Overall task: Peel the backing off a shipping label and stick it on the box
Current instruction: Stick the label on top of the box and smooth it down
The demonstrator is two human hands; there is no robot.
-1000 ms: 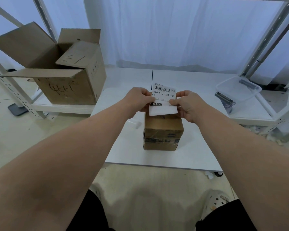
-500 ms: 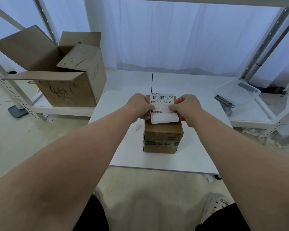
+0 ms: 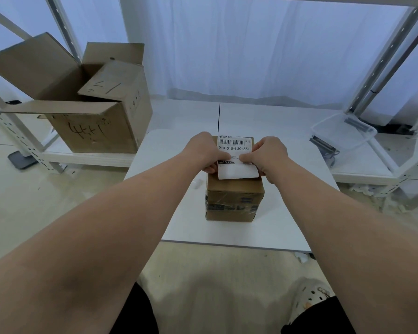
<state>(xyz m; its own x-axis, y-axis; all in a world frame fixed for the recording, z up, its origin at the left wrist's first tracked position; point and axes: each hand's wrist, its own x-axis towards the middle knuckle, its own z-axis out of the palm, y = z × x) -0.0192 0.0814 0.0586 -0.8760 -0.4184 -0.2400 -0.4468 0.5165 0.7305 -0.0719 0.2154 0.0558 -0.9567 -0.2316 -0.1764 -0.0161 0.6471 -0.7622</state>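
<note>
A small taped brown box [image 3: 233, 201] stands on the white table [image 3: 287, 213]. Over its top lies a white shipping label [image 3: 234, 147] with a barcode and the text 010-010-L30-551. My left hand [image 3: 204, 153] pinches the label's left edge and my right hand [image 3: 268, 156] pinches its right edge, thumbs on the printed face. The label's blank lower part [image 3: 237, 172] curls up toward me above the box's near edge. Whether the far part touches the box top, I cannot tell.
A large open cardboard box [image 3: 92, 109] with handwriting sits on a low shelf at the left. A clear plastic tub [image 3: 343, 132] lies on the shelf at the right. White curtains hang behind. Metal rack posts [image 3: 381, 61] flank the table.
Both hands have lowered the label from the air above the box down onto its top. The box has stayed in place.
</note>
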